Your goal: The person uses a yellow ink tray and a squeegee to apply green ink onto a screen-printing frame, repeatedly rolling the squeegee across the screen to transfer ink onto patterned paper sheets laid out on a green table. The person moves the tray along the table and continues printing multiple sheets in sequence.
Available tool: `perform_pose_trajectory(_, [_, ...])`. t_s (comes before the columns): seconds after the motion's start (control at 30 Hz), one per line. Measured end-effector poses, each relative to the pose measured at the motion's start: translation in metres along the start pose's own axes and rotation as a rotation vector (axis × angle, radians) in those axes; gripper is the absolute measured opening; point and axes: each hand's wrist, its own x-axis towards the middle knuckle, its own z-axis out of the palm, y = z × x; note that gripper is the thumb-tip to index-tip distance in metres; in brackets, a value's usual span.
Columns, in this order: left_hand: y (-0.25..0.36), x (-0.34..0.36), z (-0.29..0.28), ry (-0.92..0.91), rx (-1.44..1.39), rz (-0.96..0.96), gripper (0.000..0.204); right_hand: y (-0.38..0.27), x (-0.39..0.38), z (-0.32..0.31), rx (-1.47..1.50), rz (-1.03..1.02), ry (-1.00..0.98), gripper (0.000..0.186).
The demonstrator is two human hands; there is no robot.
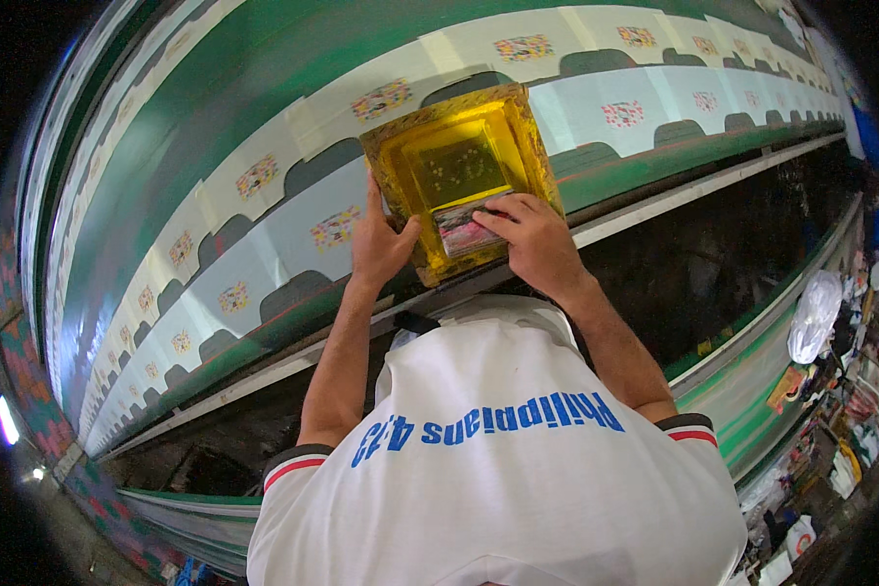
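Note:
A square printing screen [459,161] with a yellow mesh and a paint-speckled frame lies flat on a white cloth piece on the long green table [215,107]. My left hand [379,239] grips the screen's near left edge, thumb over the frame. My right hand [529,239] rests inside the screen's near side, fingers pressed on a squeegee [466,230] smeared with pinkish ink. A dotted pattern shows through the mesh at the centre.
A row of white cloth pieces [645,98] with small multicoloured printed motifs runs along the table to both sides. A metal rail [713,186] edges the table's near side. Bags and clutter [820,322] lie on the floor at the right.

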Motion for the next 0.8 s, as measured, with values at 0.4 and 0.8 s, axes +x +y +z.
perform_pose_trajectory(0.4, [0.016,0.027,0.050,-0.038,-0.265,-0.023,0.104,0.060,-0.015,-0.022,0.046,-0.045,-0.015,0.046])
perform_pose_trajectory(0.8, [0.013,0.025,0.049,-0.007,-0.298,-0.033,0.100,0.063,-0.010,-0.020,0.050,-0.084,-0.024,0.036])
